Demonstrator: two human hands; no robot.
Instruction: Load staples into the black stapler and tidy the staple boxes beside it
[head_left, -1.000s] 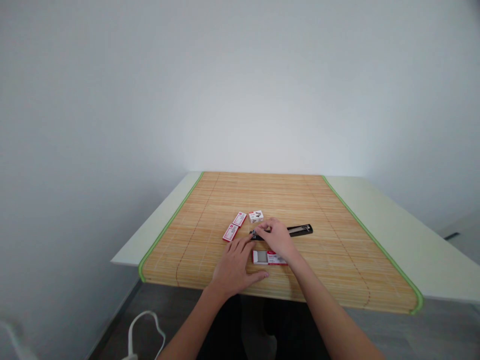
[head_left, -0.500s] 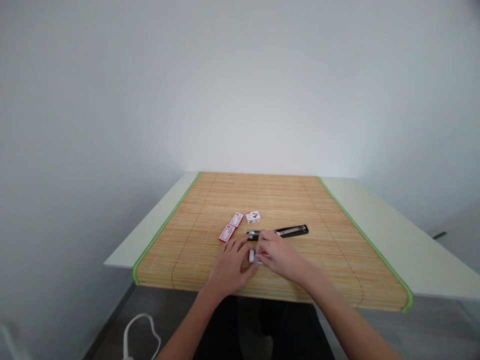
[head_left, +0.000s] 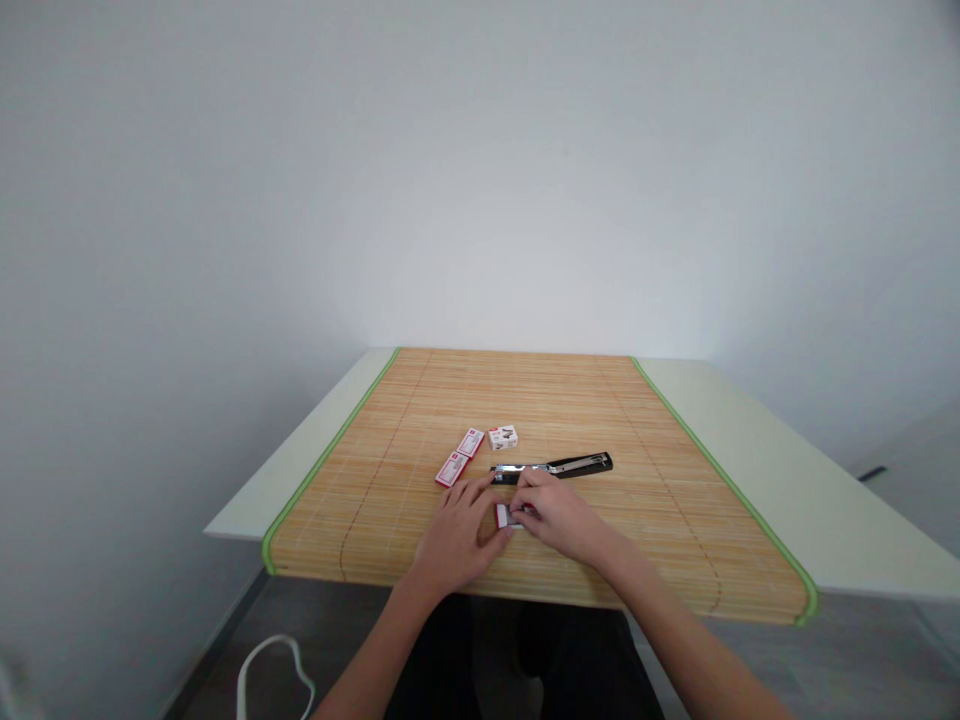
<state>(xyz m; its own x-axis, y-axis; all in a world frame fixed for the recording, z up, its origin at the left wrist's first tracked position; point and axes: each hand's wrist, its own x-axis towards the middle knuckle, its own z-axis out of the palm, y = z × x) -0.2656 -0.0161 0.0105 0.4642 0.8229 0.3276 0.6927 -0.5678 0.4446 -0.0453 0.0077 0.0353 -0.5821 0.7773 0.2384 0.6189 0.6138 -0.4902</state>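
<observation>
A small red and white box [head_left: 502, 516] lies on the mat between my hands, with a grey patch showing in it. My left hand [head_left: 459, 540] rests flat at its left, fingers spread, the thumb and index finger near its edges. The fingertips of my right hand [head_left: 555, 512] are pinched together over the box; whatever they hold is too small to make out, and they cover its right part. Just beyond both hands lies an opened black stapler [head_left: 581, 465], its metal rail showing and its middle partly hidden behind my right hand.
Two flat red and white boxes [head_left: 453, 469] lie end to end beyond my left hand. A small white printed box [head_left: 502, 437] is to their right. The bamboo mat [head_left: 510, 390] with green edging covers the middle of the white table [head_left: 739, 430], which meets a wall.
My right fingers have shifted slightly on the small box, and more of its grey inside shows. The red bit seen under them is out of sight. My left hand stays almost in place.
</observation>
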